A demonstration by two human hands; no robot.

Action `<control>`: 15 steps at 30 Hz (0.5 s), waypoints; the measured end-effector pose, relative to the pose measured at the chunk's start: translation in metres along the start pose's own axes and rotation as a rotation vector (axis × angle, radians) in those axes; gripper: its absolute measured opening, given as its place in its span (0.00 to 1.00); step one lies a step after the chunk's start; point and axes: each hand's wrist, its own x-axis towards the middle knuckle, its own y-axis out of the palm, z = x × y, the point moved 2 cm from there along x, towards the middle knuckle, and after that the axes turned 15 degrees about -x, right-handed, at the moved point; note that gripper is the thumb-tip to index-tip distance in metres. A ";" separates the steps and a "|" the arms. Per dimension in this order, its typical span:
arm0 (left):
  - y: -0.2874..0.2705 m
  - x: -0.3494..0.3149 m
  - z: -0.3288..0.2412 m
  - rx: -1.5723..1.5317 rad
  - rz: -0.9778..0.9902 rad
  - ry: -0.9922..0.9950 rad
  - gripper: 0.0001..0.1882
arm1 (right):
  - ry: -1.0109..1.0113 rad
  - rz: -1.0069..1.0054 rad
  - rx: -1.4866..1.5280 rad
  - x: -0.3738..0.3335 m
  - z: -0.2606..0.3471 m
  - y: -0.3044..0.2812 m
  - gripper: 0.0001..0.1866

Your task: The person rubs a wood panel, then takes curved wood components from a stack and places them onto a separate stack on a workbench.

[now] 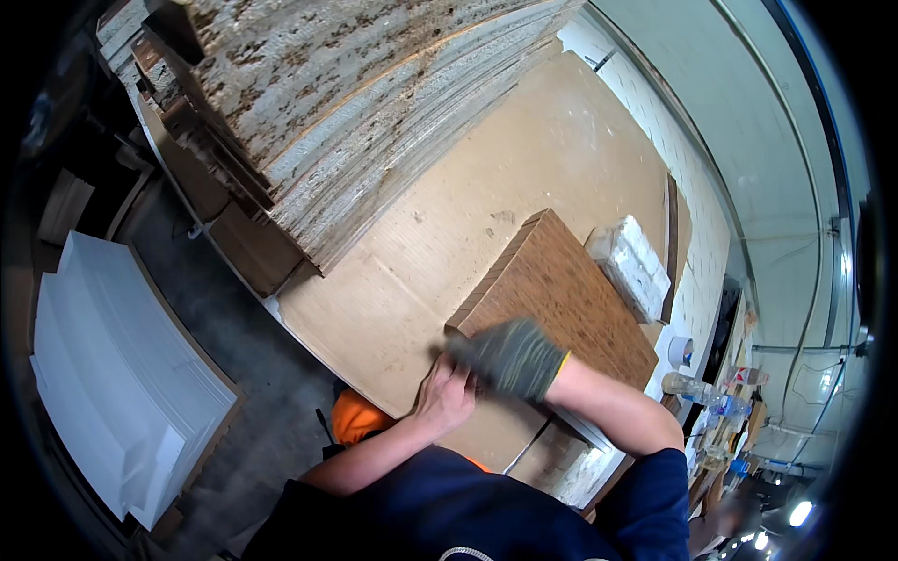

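Both hands meet: bare left hand grip closed beside gloved right hand.

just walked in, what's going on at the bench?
A person leans over a large fibreboard worktable. The right hand, in a grey work glove with a yellow cuff, rests on the near corner of a stack of brown wood panels. The bare left hand is pressed against the gloved one at that corner; what it grips is hidden. A white wrapped bundle lies beyond the stack, and rough chipboard sheets are piled at the table's far left.
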 end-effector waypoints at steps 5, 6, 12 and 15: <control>0.001 0.000 -0.001 -0.153 -0.037 -0.027 0.31 | 0.317 0.107 -0.040 -0.003 -0.034 0.004 0.12; 0.002 -0.001 -0.002 -0.147 -0.023 -0.043 0.31 | 0.131 0.410 -0.099 0.001 -0.015 0.000 0.15; 0.002 -0.002 0.002 -0.122 -0.021 -0.015 0.32 | 0.554 0.135 -0.039 0.009 -0.043 -0.007 0.13; 0.003 -0.002 0.004 0.035 0.012 0.029 0.28 | -0.078 0.265 -0.001 -0.003 0.014 0.002 0.13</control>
